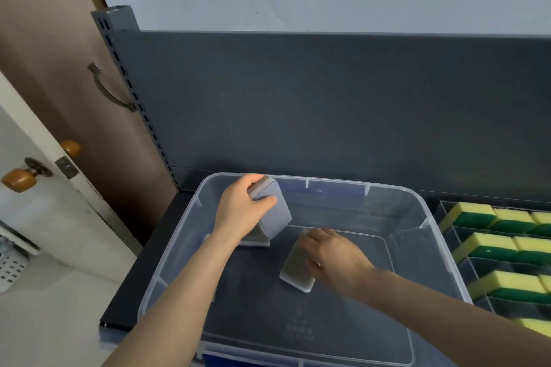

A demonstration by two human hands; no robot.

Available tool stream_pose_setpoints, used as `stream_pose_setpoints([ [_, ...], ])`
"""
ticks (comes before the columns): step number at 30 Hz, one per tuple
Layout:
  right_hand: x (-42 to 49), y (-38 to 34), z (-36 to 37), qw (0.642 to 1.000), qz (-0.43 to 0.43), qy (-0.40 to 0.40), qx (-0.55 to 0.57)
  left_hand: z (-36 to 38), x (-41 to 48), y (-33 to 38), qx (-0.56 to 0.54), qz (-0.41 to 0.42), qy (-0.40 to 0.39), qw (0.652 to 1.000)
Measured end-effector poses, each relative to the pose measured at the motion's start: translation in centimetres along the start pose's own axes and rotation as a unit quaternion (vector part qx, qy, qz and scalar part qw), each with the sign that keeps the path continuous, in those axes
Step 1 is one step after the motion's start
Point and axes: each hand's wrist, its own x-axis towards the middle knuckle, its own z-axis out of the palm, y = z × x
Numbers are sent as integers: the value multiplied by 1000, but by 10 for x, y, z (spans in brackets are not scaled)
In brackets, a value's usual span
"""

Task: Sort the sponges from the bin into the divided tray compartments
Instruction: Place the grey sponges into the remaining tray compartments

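A clear plastic bin (429, 235) stands on the dark shelf in front of me. My left hand (241, 211) grips a grey sponge (275, 211) and holds it up over the bin's far left part. Under it another grey sponge (256, 238) lies on the bin floor, mostly hidden. My right hand (334, 256) reaches down into the bin and its fingers close on a flat grey-brown sponge (293, 270) lying on the bottom. The divided tray (453, 235) sits to the right, with yellow-green sponges (489, 247) standing in its compartments.
A dark grey back panel (328, 104) rises behind the shelf, with a slotted upright (131, 92) at its left. A brown door (44, 53) and a white door with wooden knobs (18, 179) are at the left. The shelf's left edge (131, 286) drops off beside the bin.
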Motion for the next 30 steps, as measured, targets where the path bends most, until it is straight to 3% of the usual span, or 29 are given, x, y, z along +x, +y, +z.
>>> stream_pose_setpoints([
  [6, 8, -28, 8, 991, 13, -100, -85, -3, 1, 2, -15, 2, 10, 1000],
  [11, 15, -25, 15, 985, 2, -112, -131, -4, 0, 1, -18, 1, 7, 1000],
  [16, 13, -12, -3, 996, 0, -66, -60, -6, -1, 1, -12, -5, 8, 1000],
  [21, 17, 15, -37, 990, 118, 42, 57, -4, -3, 2, -1, -10, -8, 1000],
  [30, -3, 39, -78, 965, 148, 76, 202, -4, -7, 13, 24, 18, -93, 995],
])
